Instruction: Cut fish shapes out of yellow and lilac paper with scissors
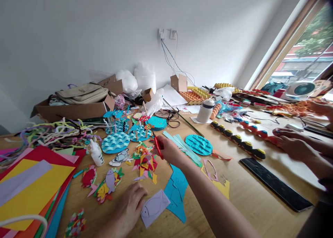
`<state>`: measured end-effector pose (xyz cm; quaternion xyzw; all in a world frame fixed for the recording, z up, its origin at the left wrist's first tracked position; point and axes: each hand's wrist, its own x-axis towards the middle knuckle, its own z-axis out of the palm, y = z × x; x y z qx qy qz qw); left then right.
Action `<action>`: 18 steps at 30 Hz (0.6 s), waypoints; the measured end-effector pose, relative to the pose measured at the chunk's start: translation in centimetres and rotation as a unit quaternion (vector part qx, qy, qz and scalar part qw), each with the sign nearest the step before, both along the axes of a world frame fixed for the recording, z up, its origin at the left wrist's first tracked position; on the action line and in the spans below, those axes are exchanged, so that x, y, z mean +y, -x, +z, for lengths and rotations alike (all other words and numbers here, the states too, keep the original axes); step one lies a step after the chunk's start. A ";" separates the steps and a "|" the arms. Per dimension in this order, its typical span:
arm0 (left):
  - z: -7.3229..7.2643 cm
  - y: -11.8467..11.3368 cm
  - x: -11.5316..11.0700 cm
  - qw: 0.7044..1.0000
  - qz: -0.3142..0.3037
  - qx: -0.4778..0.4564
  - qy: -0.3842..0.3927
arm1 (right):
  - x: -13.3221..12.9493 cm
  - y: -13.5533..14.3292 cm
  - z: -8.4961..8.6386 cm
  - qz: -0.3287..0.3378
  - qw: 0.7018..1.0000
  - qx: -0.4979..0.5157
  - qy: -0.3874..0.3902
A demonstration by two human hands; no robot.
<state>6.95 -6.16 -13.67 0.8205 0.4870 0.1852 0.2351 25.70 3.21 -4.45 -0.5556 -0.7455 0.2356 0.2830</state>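
Observation:
In the head view my right hand [168, 148] reaches forward with its fingers wrapped round the handles of red scissors [157, 147], whose blades point away from me over the paper scraps [146, 161]. My left hand [133, 201] is low on the table, palm down and fingers curled. Its thumb side meets the left edge of a purple paper piece [156, 207] with a fish drawn on it. Blue paper [177, 193], with drawn lines, lies just right of that piece. Cut-out paper fish [110, 181] are piled left of the scraps. The left fingertips are partly hidden.
Coloured paper sheets [31, 186] are stacked at left, near a white glue bottle [97, 153]. Wavy blue discs [116, 143] stand behind. A lidded white container [205, 111] and a black strip [273, 182] are at right. Another person's hands [291, 141] work by an orange egg-carton strip.

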 end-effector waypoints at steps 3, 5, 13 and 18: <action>-0.2 0.2 0.0 1.000 0.008 -0.020 -0.010 | 0.3 0.2 0.0 0.004 1.000 0.020 -0.009; -0.3 0.2 0.0 0.999 0.012 -0.029 -0.015 | 0.2 0.4 0.1 0.007 0.999 0.029 -0.015; -0.4 0.3 -0.1 0.997 0.035 -0.058 -0.025 | 0.4 0.8 -1.7 0.032 0.999 -0.024 -0.007; -0.4 0.1 -0.1 0.999 0.037 -0.028 -0.015 | 1.2 0.5 -3.3 0.011 0.994 -0.107 0.017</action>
